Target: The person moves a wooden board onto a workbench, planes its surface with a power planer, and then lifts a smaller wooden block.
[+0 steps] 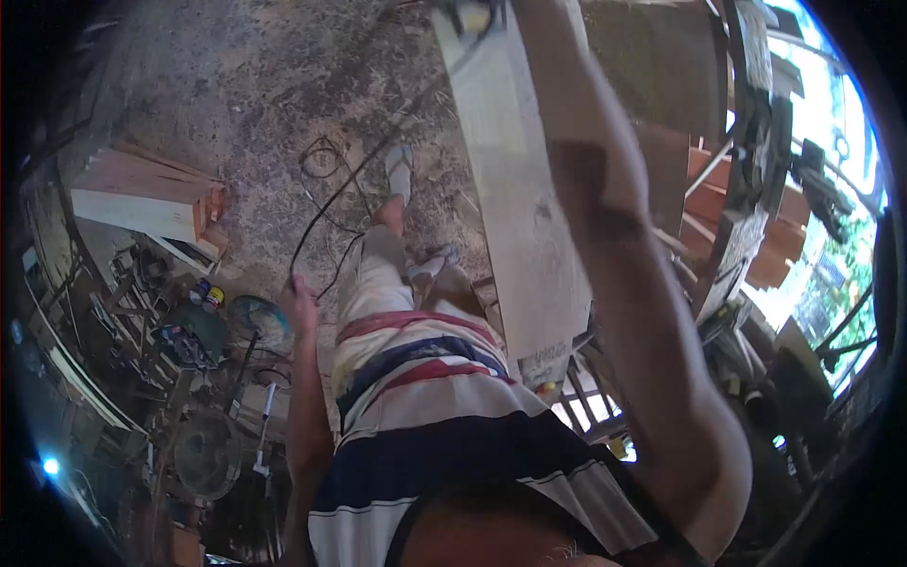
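Note:
My left hand [300,304] is at the left of my body, its fingers closed round a dark cable [326,210]. The cable runs up and right from it toward the top of the view, and loops of it lie on the floor near my feet. My right arm stretches up over a long pale wooden board [520,198]; its hand is beyond the top edge. At the board's far end, a blurred dark object [472,17] shows beside my forearm, partly cut off by the frame.
Stacked boards [142,203] lie on the floor at the left. Below them are tools, cans [215,297] and a round fan-like object [203,454]. Reddish planks [704,189] and upright timbers [751,104] stand at the right. My sandalled feet [400,175] are on the dusty floor.

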Demonstrator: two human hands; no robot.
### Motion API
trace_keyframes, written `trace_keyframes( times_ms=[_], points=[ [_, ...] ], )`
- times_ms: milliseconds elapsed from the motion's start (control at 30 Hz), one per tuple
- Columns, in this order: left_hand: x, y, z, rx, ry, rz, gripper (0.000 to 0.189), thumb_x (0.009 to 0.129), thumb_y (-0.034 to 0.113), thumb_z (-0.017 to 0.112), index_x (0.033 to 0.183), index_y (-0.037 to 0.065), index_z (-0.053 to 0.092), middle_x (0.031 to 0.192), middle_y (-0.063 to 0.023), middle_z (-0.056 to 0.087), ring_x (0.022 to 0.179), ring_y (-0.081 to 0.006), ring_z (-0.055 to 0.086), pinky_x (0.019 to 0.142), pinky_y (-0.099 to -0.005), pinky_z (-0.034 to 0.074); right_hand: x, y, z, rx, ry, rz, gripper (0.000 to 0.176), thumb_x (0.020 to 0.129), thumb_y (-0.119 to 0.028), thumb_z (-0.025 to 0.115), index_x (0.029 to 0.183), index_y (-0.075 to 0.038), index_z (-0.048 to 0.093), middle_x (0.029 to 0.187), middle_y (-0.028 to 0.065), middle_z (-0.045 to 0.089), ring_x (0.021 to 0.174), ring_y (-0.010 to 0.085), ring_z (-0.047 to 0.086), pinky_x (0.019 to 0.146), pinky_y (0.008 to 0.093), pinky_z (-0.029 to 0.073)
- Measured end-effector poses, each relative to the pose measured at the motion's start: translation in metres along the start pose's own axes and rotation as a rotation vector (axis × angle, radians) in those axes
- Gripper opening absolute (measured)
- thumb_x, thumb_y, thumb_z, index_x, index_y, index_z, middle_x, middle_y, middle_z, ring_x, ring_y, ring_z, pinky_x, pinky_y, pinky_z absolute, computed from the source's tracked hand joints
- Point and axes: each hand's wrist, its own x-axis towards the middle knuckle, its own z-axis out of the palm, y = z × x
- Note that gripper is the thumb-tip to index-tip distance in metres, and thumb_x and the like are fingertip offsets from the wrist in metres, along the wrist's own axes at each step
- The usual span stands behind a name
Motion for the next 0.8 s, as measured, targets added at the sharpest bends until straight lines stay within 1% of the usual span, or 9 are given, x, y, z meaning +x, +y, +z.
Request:
trace_keyframes(
  times_ms=[100,200,300,400,433,500,533,667,800],
  points=[
    [0.031,-0.106,-0.025,-0.168,0.150,0.168,0.040,0.111,0.029,0.053,0.121,-0.004,0.075,0.082,-0.0114,0.075,0.066,-0.0189,0.070,0.061,-0.0352,0.057,-0.149,0.007,-0.034,0.057,0.027,0.093,0.044,0.094,-0.030,0.074,0.129,-0.003,0.075,0.123,0.0249,0.078,0.119,0.0370,0.074,0.103,0.0444,0.056],
    [0.016,-0.069,-0.034,-0.350,0.215,0.290,0.034,0.109,0.018,0.050,0.128,-0.002,0.071,0.097,-0.0125,0.075,0.083,-0.0179,0.072,0.074,-0.0345,0.060,-0.323,0.006,-0.071,0.091,0.085,0.256,0.045,0.095,-0.025,0.076,0.135,-0.004,0.072,0.123,0.0256,0.077,0.116,0.0384,0.075,0.101,0.0435,0.057],
    [0.013,-0.043,-0.028,-0.109,0.220,0.655,0.029,0.107,0.013,0.052,0.125,-0.001,0.069,0.101,-0.0118,0.073,0.094,-0.0185,0.071,0.085,-0.0353,0.059,-0.491,-0.007,-0.108,0.110,0.083,0.409,0.053,0.095,-0.015,0.079,0.146,-0.007,0.064,0.125,0.0265,0.076,0.118,0.0406,0.075,0.100,0.0423,0.058],
    [0.030,-0.045,0.005,-0.264,-0.138,0.748,0.028,0.103,0.008,0.054,0.123,0.000,0.071,0.099,-0.0091,0.073,0.096,-0.0201,0.071,0.089,-0.0377,0.058,-0.643,-0.005,-0.139,0.122,0.071,0.497,0.055,0.094,-0.011,0.080,0.147,-0.006,0.064,0.130,0.0245,0.075,0.125,0.0354,0.073,0.103,0.0420,0.056],
    [0.005,-0.028,0.019,-0.093,-0.181,0.800,0.028,0.102,0.007,0.054,0.123,0.002,0.072,0.099,-0.0099,0.075,0.095,-0.0224,0.073,0.088,-0.0384,0.059,-0.694,-0.003,-0.144,0.116,0.085,0.501,0.055,0.094,-0.007,0.080,0.146,-0.004,0.064,0.131,0.0236,0.075,0.128,0.0307,0.072,0.106,0.0392,0.055],
    [-0.064,0.017,0.050,0.423,-0.158,0.973,0.031,0.099,0.004,0.056,0.125,0.007,0.073,0.098,-0.0127,0.079,0.093,-0.0285,0.077,0.087,-0.0403,0.060,-0.787,-0.001,-0.154,0.144,0.094,0.582,0.056,0.093,-0.004,0.079,0.147,-0.005,0.064,0.131,0.0241,0.075,0.124,0.0308,0.074,0.104,0.0404,0.057],
    [-0.098,0.030,0.068,0.469,-0.204,1.025,0.031,0.097,0.005,0.057,0.124,0.010,0.074,0.099,-0.0148,0.079,0.093,-0.0331,0.077,0.085,-0.0428,0.060,-0.829,0.001,-0.157,0.166,0.099,0.614,0.057,0.093,-0.005,0.079,0.148,-0.006,0.063,0.133,0.0240,0.074,0.126,0.0335,0.073,0.104,0.0411,0.057],
    [-0.139,0.015,0.115,0.642,-0.397,1.118,0.032,0.097,0.012,0.060,0.125,0.017,0.075,0.102,-0.0192,0.079,0.096,-0.0428,0.076,0.083,-0.0503,0.059,-0.937,0.008,-0.163,0.155,0.137,0.655,0.061,0.090,-0.008,0.080,0.149,-0.009,0.063,0.136,0.0234,0.073,0.128,0.0378,0.072,0.104,0.0429,0.058],
    [-0.140,0.003,0.125,0.689,-0.317,1.140,0.032,0.097,0.015,0.059,0.125,0.015,0.075,0.101,-0.0198,0.079,0.098,-0.0439,0.075,0.084,-0.0551,0.058,-0.941,0.011,-0.161,0.189,0.169,0.630,0.064,0.090,-0.007,0.081,0.150,-0.010,0.061,0.135,0.0236,0.073,0.124,0.0383,0.074,0.100,0.0430,0.059]
  ],
)
